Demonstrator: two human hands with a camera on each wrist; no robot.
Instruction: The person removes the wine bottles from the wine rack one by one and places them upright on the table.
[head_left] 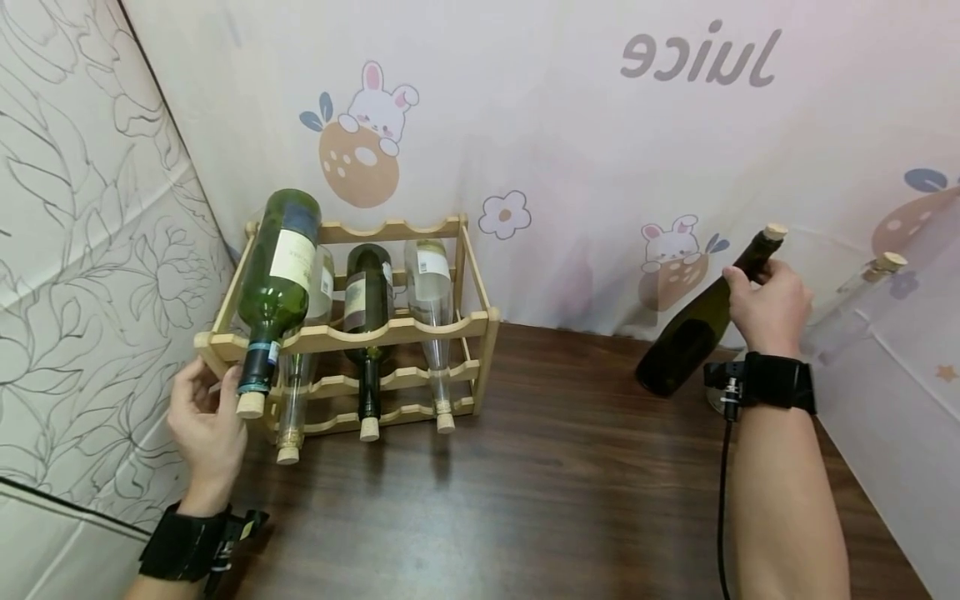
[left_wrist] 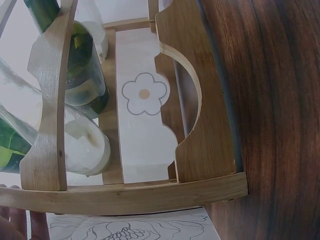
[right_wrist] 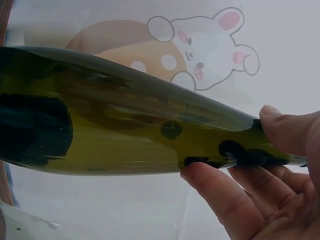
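Note:
My right hand (head_left: 772,304) grips a dark green wine bottle (head_left: 686,333) round its neck, cork end up and body slanting down to the left. In the right wrist view, the thumb and fingers pinch the tapering green glass (right_wrist: 125,120). At the left, my left hand (head_left: 206,417) holds the front corner of a wooden wine rack (head_left: 390,333). Its fingers (left_wrist: 37,225) show behind the rack's side rail in the left wrist view. A green bottle with a cream label (head_left: 288,258) lies on the top tier, its corked neck (head_left: 258,367) pointing forward beside that hand.
Lower in the rack lie a clear bottle (head_left: 296,392), a dark bottle (head_left: 367,308) and another clear bottle (head_left: 431,292), corks forward. A corked clear bottle (head_left: 862,283) stands behind my right hand. Printed cloth walls (head_left: 562,167) border the dark wood table (head_left: 525,483).

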